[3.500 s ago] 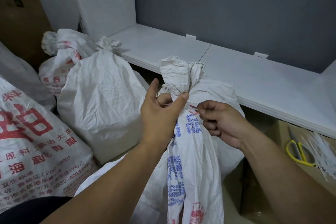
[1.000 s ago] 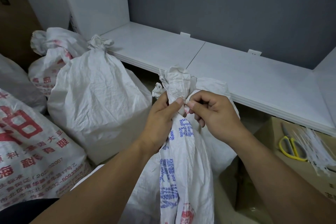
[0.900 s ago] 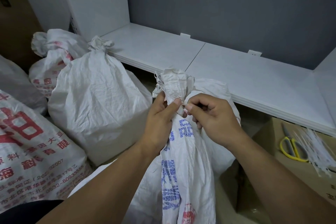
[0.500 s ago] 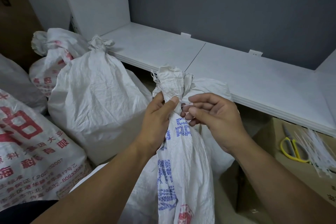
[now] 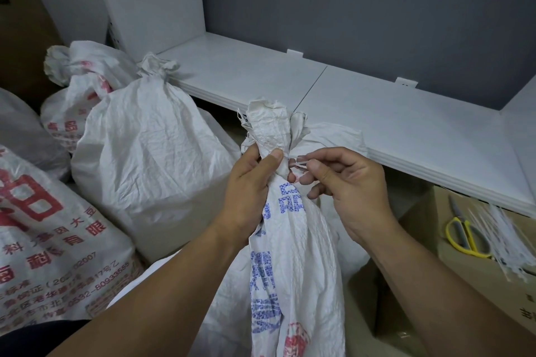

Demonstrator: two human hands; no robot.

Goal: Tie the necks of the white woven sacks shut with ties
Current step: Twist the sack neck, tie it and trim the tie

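Our right hand [image 5: 348,188] pinches the thin white tie [image 5: 298,164] by its tail; our left hand [image 5: 252,182] is clenched round the sack [image 5: 290,255] at its gathered neck, front and centre. The weave looks crinkly and slick, so we should grip just beneath the tie.

The white woven sack [image 5: 293,255] below the fingers [image 5: 272,158] is showing blue print; the scissors [image 5: 464,236] are showing yellow handles; the wall [image 5: 377,9] is showing grey.
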